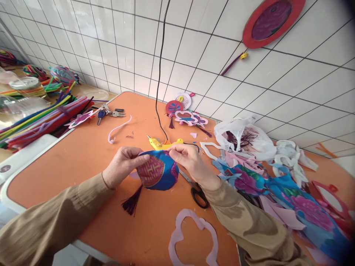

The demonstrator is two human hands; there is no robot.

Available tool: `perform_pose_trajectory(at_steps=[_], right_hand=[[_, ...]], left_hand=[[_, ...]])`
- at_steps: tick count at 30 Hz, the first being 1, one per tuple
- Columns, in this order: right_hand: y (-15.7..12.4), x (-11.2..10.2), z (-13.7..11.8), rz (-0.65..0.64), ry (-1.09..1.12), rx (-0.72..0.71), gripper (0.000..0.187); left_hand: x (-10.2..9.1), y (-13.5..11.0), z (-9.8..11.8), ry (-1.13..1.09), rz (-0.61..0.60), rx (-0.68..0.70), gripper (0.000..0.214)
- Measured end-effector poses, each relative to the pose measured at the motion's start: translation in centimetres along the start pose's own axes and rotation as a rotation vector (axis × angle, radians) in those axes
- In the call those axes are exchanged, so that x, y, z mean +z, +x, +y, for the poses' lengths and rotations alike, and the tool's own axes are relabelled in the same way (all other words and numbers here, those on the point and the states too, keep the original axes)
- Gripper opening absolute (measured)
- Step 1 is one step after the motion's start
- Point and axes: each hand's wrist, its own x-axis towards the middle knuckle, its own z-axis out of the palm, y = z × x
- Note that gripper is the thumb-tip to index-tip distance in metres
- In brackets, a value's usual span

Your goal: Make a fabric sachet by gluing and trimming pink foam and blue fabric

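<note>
Between my hands hangs a blue patterned fabric piece [159, 171] with a purple and gold figure and a dark purple tassel [132, 200] at its lower left. My left hand [123, 166] pinches its upper left edge. My right hand [194, 162] pinches its upper right edge. Just behind the fabric lies a yellow glue gun [158, 143], partly covered by it. Under my right wrist are scissors [199, 195] with black handles, their blades partly hidden. A pink cloud-shaped felt outline [174, 242] lies nearer to me.
Keys [118, 113] and a lilac pipe cleaner [118, 128] lie at the back left. Finished tasselled ornaments [174, 107] rest by the wall. A plastic bag [263, 142] and fabric scraps [249, 181] crowd the right. Bundled pipe cleaners [55, 118] lie left. A black cord [158, 81] hangs down.
</note>
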Motion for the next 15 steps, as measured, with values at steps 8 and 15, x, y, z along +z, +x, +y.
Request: perform_pose_trajectory(at_steps=[8, 15], right_hand=[[0.1, 0.3, 0.1, 0.072, -0.027, -0.022, 0.019], [-0.3, 1.0, 0.0, 0.014, -0.123, -0.054, 0.016]], left_hand=[[0.4, -0.4, 0.5, 0.026, 0.014, -0.037, 0.034], [0.7, -0.4, 0.4, 0.095, 0.068, -0.005, 0.035]])
